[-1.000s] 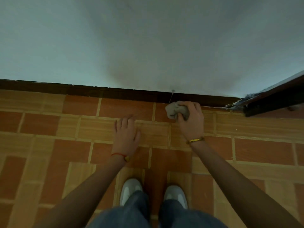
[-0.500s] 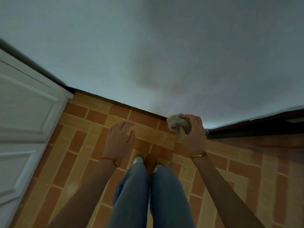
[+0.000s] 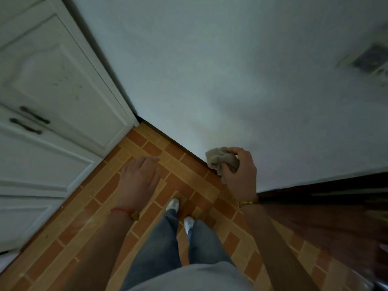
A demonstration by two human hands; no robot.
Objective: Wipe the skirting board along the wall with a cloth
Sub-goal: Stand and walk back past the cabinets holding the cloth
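I watch the view swing left and climb: a second ago the skirting board ran flat across the frame with the cloth pressed to it, and now the person stands taller, the board slanting away toward a corner. The right hand (image 3: 241, 171) has lifted clear, its grip clenched round the bunched grey cloth (image 3: 221, 159), which hangs in front of the pale wall (image 3: 231, 80) just above the dark skirting board (image 3: 168, 139) rather than on it. The left hand (image 3: 138, 177), fingers loose and holding nothing, hovers over the brick-patterned floor (image 3: 84, 227) instead of bracing on it as before.

I read this as a pause between strokes: one stretch seems finished, and the person is shifting along to the part of the board that runs left into the corner.

That corner is closed off by a white panelled cabinet (image 3: 52, 101) with two dark handles (image 3: 29, 120), which will cramp the last reach. To the right a dark wooden threshold (image 3: 325, 190) cuts across the floor. White shoes (image 3: 173, 204) and jeans stand close to the wall, between the two arms.
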